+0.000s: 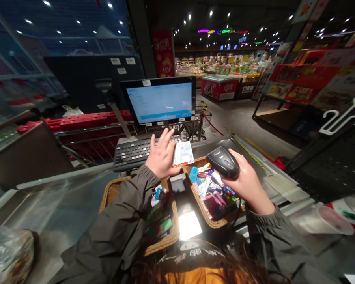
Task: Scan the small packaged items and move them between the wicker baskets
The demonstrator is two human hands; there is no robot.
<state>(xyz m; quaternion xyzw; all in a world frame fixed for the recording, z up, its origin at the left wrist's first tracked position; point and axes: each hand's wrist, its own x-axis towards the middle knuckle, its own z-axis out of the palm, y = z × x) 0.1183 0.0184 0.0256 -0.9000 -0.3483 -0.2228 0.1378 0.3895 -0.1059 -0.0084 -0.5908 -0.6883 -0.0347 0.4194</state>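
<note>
My left hand [162, 154] has its fingers stretched out over the near right part of the black keyboard [133, 152]. Between its thumb and palm it grips a small flat white box [182, 153] with an orange lower edge and a barcode at the corner. In my right hand [250, 183] is a black barcode scanner [224, 161], its head pointing left towards the box, a short gap apart. Below the scanner lies a wicker basket [214, 225] of small packaged goods. A second wicker basket [175, 236] sits under my left forearm, which partly covers it.
A lit monitor [161, 100] stands behind the keyboard, with a dark screen panel [88, 85] to its left. The metal counter [59, 205] runs both ways. Clear cups [328, 221] and a can [353, 209] are at right, a clear-wrapped item [10, 252] at lower left. Beyond stand shopping carts.
</note>
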